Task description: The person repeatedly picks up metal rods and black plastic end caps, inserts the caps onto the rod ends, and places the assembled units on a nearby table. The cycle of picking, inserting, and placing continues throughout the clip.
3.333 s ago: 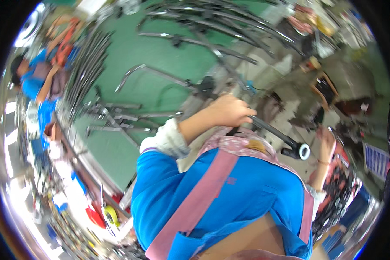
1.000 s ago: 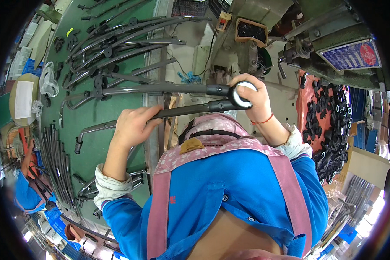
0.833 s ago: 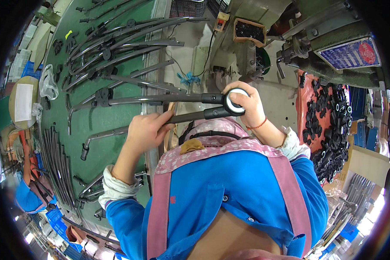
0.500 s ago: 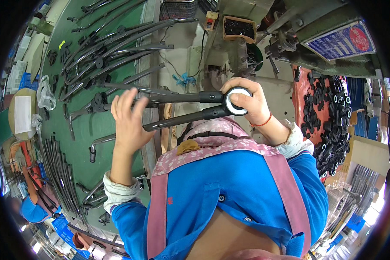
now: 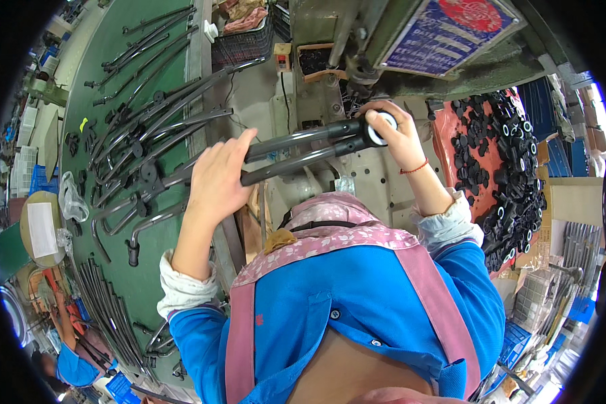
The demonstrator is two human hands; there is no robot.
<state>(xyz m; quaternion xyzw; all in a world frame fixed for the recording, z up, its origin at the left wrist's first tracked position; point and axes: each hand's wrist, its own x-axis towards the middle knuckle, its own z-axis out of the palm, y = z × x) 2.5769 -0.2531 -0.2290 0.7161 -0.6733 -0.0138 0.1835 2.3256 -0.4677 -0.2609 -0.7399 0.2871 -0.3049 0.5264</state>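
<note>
Two dark metal tubes (image 5: 296,161) stretch across in front of me, meeting at a round black joint with a white ring (image 5: 378,137). That joint is in my right hand (image 5: 402,140), its thumb laid over the ring and the fingers behind it. My left hand (image 5: 217,176) is closed over the two tubes farther along, its fingers partly hidden. Left of it the tubes run on above the green table (image 5: 175,232), towards bent ends, one with a black tip (image 5: 133,254). The joint is held just below the machine head.
More bent tube frames (image 5: 131,135) lie on the table, with straight tubes (image 5: 111,310) nearer me. A green machine with a blue plate (image 5: 444,37) overhangs the far right. Black round parts cover a red sheet (image 5: 444,135). A box of small black parts (image 5: 314,60) stands behind.
The joint has moved away from me and slightly right, towards the machine. My left hand, spread and blurred before, has come down onto the tubes. The view has shifted too.
</note>
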